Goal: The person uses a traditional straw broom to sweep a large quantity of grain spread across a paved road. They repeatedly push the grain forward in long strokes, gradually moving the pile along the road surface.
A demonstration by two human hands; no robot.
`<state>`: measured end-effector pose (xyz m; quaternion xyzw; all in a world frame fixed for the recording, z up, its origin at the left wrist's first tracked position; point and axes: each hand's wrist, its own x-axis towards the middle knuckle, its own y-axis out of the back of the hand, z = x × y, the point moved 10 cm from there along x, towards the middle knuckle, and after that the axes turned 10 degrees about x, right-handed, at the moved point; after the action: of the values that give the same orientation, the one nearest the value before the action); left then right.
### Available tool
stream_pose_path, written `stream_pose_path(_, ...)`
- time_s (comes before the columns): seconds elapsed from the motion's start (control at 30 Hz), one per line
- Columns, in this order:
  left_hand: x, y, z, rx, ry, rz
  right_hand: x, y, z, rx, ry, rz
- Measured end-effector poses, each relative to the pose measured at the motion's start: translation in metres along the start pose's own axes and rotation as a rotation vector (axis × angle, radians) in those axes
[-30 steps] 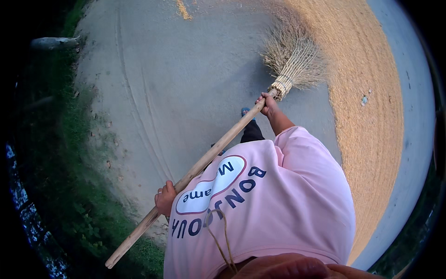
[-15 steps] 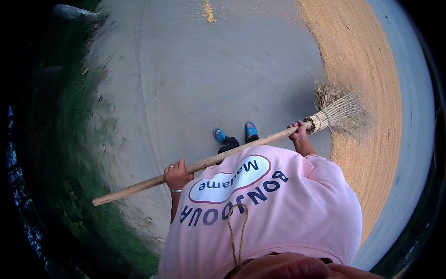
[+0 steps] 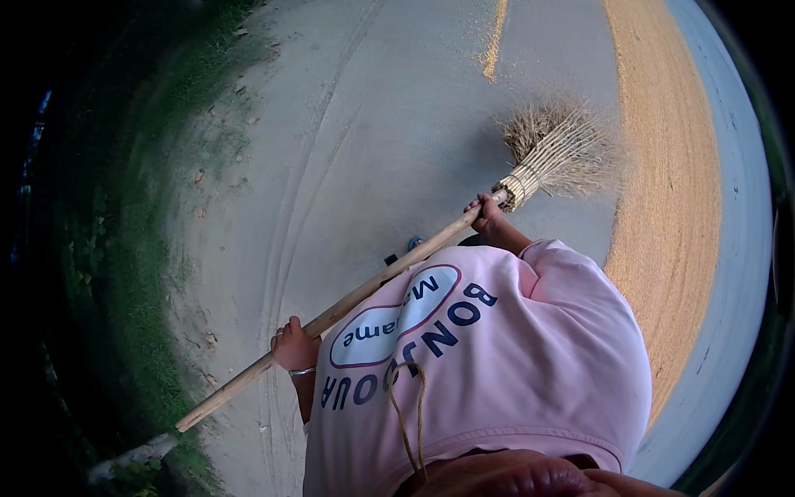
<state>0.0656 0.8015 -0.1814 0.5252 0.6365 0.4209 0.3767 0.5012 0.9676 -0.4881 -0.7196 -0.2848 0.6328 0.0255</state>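
Long-handled broom (image 3: pixel 373 287), made of pale bundled twigs on a bare wooden pole, is held slantwise over the smooth grey pavement (image 3: pixel 397 149), the largest surface in view. Along its right side a broad, curving band of loose golden grain (image 3: pixel 667 182) is spread; along its left side it is bordered by dark green grass (image 3: pixel 149 315). The broom's fanned head is placed by the band's left edge, but whether grain is touched by the blurred tips cannot be told. Ahead, a thin golden streak of grain (image 3: pixel 494 45) is left on the pavement. The pole is gripped near the twig binding by the right hand (image 3: pixel 489 211) and farther down by the left hand (image 3: pixel 294 344), fingers closed around it on both. A sweeping stroke is judged to be in hand; for the next move, both grips should be kept firm and the twigs guided toward the band.
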Motion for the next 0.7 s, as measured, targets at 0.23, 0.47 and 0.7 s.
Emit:
stream_pose_path(0.23, -0.061, -0.016, -0.028, 0.212, 0.388, -0.062, 0.072, -0.149, 0.134, -0.361, -0.214, -0.210)
stream_pose_path(0.47, -0.096, 0.070, -0.021, 0.366, 0.474, -0.269, 0.058, -0.173, 0.210, -0.489, -0.389, -0.265)
stream_pose_path(0.7, 0.069, 0.125, 0.040, 0.339, 0.326, -0.185, 0.115, -0.264, 0.099, -0.425, -0.393, -0.281)
